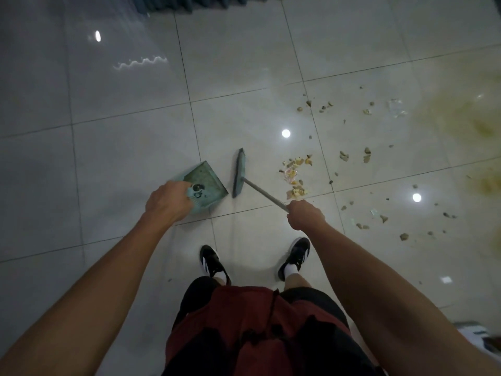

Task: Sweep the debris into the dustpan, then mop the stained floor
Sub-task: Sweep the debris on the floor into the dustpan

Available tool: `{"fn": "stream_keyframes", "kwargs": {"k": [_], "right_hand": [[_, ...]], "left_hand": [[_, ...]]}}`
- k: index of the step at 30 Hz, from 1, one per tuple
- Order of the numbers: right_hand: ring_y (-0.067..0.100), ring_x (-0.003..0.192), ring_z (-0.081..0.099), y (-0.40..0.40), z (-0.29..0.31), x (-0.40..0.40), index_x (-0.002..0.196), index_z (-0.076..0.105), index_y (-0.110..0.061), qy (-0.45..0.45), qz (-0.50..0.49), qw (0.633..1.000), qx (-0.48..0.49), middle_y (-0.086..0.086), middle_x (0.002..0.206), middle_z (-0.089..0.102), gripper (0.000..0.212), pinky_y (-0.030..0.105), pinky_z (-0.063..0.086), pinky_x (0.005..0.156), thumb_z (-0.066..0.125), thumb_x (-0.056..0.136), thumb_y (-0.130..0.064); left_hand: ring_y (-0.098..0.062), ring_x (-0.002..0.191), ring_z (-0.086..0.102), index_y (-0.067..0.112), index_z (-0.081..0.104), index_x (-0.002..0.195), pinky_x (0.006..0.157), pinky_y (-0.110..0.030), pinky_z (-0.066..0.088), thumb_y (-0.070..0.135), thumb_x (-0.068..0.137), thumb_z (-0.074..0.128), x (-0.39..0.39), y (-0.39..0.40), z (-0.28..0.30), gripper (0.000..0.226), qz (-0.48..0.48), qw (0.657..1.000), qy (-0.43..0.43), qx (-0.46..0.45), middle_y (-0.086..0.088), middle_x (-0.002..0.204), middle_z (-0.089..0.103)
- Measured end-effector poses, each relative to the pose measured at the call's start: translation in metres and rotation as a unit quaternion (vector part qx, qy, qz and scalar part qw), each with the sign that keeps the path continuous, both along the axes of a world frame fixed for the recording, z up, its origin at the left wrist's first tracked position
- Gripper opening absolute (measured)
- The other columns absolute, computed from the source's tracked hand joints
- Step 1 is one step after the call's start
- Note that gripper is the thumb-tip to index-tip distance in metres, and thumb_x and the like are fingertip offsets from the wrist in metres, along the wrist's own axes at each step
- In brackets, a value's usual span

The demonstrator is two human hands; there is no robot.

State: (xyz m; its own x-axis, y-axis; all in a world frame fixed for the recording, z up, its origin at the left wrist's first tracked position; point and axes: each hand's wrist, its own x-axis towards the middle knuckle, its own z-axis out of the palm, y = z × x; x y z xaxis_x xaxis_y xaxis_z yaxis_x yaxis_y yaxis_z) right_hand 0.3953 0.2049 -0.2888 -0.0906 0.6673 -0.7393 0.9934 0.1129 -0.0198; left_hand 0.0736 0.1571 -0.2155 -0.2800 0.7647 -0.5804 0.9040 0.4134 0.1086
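Debris (pixel 295 172), crumbly tan scraps, lies scattered over the glossy tiled floor (pixel 122 147) right of the broom head (pixel 239 173); right hand (pixel 305 215) grips its thin handle, left hand (pixel 166 202) holds the flat green dustpan (pixel 207 179) just beside the bristles. Advice: keep the pan lip flush, draw short low strokes leftward. Yellow stain (pixel 461 118) remains unmopped

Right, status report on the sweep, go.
Left hand holds dustpan, right hand grips broom. Debris lies unswept right of broom. Nothing between broom and dustpan.
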Motion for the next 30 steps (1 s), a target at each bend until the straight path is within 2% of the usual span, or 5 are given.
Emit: {"fn": "stream_keyframes", "kwargs": {"k": [11, 17, 21, 25, 30], "right_hand": [[0.02, 0.078, 0.059, 0.043, 0.012, 0.169, 0.119, 0.06, -0.014, -0.035, 0.014, 0.999, 0.033, 0.001, 0.089, 0.053, 0.026, 0.032, 0.05, 0.065, 0.047, 0.098, -0.014], [0.021, 0.094, 0.067, 0.059, 0.021, 0.218, 0.124, 0.06, -0.014, -0.052, -0.025, 0.997, 0.044, 0.002, 0.104, 0.064, 0.029, 0.031, 0.048, 0.068, 0.044, 0.1, -0.015], [0.022, 0.096, 0.067, 0.073, 0.027, 0.233, 0.126, 0.058, -0.015, -0.042, -0.046, 0.997, 0.05, 0.002, 0.106, 0.064, 0.029, 0.031, 0.047, 0.069, 0.046, 0.1, -0.015], [0.022, 0.082, 0.059, 0.084, 0.034, 0.226, 0.126, 0.058, -0.013, -0.026, -0.066, 0.996, 0.053, 0.004, 0.105, 0.064, 0.029, 0.033, 0.048, 0.069, 0.048, 0.099, -0.014], [0.024, 0.096, 0.066, 0.1, 0.038, 0.198, 0.125, 0.057, -0.012, -0.004, -0.074, 0.996, 0.059, 0.006, 0.109, 0.064, 0.029, 0.034, 0.05, 0.073, 0.05, 0.097, -0.012]], "left_hand": [[-0.033, 0.09, 0.067, 0.026, 0.07, 0.106, 0.071, -0.032, 0.052, 0.017, 0.083, 0.058, 0.167, 0.048, 0.008, 0.027, -0.021, 1.0, 0.021, -0.005, -0.009, 0.103, 0.069], [-0.034, 0.086, 0.067, 0.024, 0.068, 0.103, 0.075, -0.036, 0.055, 0.019, 0.077, 0.054, 0.212, 0.084, 0.016, 0.03, -0.034, 0.999, 0.002, 0.002, -0.01, 0.098, 0.069], [-0.032, 0.081, 0.066, 0.023, 0.067, 0.098, 0.072, -0.034, 0.055, 0.017, 0.077, 0.052, 0.234, 0.104, 0.021, 0.027, -0.051, 0.999, -0.005, 0.012, -0.009, 0.092, 0.068], [-0.033, 0.083, 0.067, 0.025, 0.069, 0.106, 0.077, -0.039, 0.058, 0.019, 0.079, 0.053, 0.242, 0.116, 0.024, 0.032, -0.068, 0.997, -0.007, 0.022, -0.008, 0.094, 0.068], [-0.034, 0.087, 0.066, 0.029, 0.069, 0.112, 0.076, -0.036, 0.056, 0.018, 0.081, 0.055, 0.222, 0.133, 0.026, 0.035, -0.077, 0.996, -0.001, 0.042, -0.01, 0.101, 0.069]]}}
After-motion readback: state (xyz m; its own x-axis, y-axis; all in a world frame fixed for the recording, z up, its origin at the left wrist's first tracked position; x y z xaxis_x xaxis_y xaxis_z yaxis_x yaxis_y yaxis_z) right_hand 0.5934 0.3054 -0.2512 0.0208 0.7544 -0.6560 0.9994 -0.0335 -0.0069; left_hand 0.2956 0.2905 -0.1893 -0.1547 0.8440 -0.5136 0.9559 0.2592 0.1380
